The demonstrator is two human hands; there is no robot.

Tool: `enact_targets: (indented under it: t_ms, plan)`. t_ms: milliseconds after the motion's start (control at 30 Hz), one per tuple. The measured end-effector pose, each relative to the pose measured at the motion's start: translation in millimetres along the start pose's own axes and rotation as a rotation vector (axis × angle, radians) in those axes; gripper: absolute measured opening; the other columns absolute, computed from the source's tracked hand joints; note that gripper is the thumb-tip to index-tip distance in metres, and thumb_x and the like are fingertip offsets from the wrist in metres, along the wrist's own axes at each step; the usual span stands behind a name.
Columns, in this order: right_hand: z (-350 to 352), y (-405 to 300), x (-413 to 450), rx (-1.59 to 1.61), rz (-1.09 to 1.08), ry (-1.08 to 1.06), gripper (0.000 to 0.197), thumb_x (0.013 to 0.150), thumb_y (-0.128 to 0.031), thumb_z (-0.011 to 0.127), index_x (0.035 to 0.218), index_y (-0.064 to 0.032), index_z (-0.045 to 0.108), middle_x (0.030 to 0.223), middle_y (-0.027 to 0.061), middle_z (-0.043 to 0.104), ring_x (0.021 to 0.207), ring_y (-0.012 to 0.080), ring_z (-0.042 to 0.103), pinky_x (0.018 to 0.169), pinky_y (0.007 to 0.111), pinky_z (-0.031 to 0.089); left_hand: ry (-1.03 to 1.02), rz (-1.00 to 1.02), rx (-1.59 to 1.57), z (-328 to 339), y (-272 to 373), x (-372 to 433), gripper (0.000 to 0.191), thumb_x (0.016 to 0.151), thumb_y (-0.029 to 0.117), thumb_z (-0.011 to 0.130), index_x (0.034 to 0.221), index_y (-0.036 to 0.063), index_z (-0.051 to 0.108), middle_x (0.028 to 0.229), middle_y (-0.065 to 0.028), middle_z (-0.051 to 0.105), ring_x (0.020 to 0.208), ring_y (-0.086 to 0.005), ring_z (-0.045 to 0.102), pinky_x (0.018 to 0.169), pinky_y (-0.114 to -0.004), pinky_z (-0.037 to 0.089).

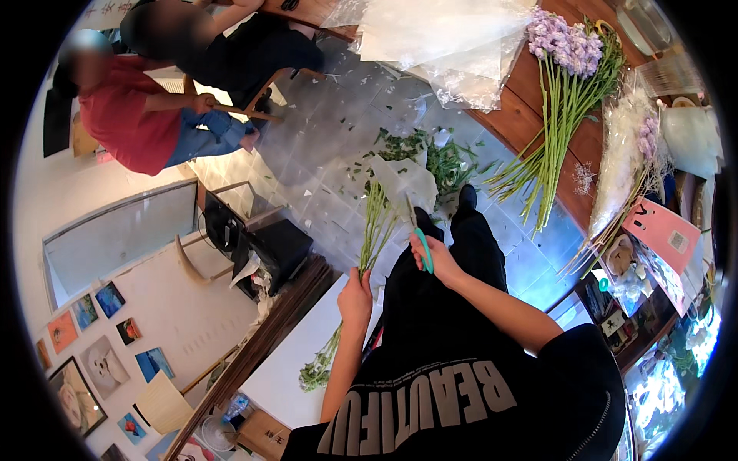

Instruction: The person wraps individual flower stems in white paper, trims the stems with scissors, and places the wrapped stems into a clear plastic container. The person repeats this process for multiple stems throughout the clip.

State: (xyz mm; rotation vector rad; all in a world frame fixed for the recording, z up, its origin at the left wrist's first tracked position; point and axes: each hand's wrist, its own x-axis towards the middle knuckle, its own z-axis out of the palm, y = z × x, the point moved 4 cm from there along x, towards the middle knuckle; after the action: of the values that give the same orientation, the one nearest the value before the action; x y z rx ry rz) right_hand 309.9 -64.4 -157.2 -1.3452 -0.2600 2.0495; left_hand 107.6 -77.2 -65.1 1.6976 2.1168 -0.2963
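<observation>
My left hand (354,299) is closed around a bunch of green flower stems (375,225), whose bare cut ends point away from me. The bunch's leafy heads (314,371) hang behind my left forearm, near a white surface. In my right hand (436,259) is a pair of scissors (424,248) with teal handles. Its blades point forward, a short way right of the stem ends and apart from them. Below on the floor, past my shoes, lie a heap of cut green leaves (452,164) and a pale translucent sheet (406,181).
A wooden table (513,112) at the right bears purple flowers (565,43) on long stems, clear wrapping sheets (438,34) and a wrapped dried bouquet (620,155). Two people sit at upper left, one in a red shirt (130,115). A black bin (282,248) stands left.
</observation>
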Motion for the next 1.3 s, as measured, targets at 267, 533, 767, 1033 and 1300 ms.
enact_targets:
  t_ms: [267,533,767,1033,1300]
  plan:
    - [15,4,25,-0.223,-0.015,-0.008,0.066,0.087,-0.068,0.058,0.08,-0.0035,0.05,0.068,0.0027,0.051,0.062,0.0145,0.053,0.058,0.027,0.042,0.079,0.011,0.018,-2,8,-13,0.03,0.098,0.033,0.055,0.12,0.012,0.055,0.081,-0.0185,0.069,0.069,-0.0397,0.066,0.058,-0.049,0.05]
    - [13,40,40,-0.444,-0.049,0.189,0.066,0.087,-0.065,0.062,0.073,-0.0015,0.052,0.062,0.0037,0.054,0.059,0.0191,0.058,0.056,0.032,0.043,0.09,0.016,0.01,-2,11,-19,0.028,0.098,0.033,0.056,0.119,0.0137,0.055,0.083,-0.0173,0.069,0.068,-0.0393,0.066,0.056,-0.048,0.05]
    - [28,5,15,-0.019,0.044,-0.036,0.061,0.089,-0.067,0.057,0.075,-0.0071,0.051,0.065,0.0006,0.05,0.057,0.0087,0.051,0.055,0.024,0.041,0.104,0.017,0.03,5,3,-20,0.027,0.099,0.033,0.054,0.119,0.0148,0.055,0.087,-0.0143,0.069,0.067,-0.0371,0.066,0.054,-0.047,0.05]
    - [8,2,45,-0.294,-0.007,0.018,0.07,0.084,-0.072,0.058,0.078,-0.0023,0.054,0.07,0.0034,0.054,0.066,0.0171,0.054,0.062,0.031,0.044,0.093,0.033,0.004,3,8,-24,0.027,0.096,0.03,0.059,0.116,0.0117,0.058,0.085,-0.0168,0.069,0.069,-0.0383,0.066,0.057,-0.047,0.05]
    - [-13,35,48,-0.398,0.0,0.155,0.065,0.086,-0.066,0.061,0.074,-0.0022,0.055,0.069,0.0071,0.057,0.059,0.0196,0.056,0.059,0.033,0.044,0.038,0.018,0.002,9,10,-24,0.027,0.097,0.032,0.057,0.116,0.0124,0.056,0.086,-0.0169,0.069,0.069,-0.0395,0.065,0.057,-0.048,0.05]
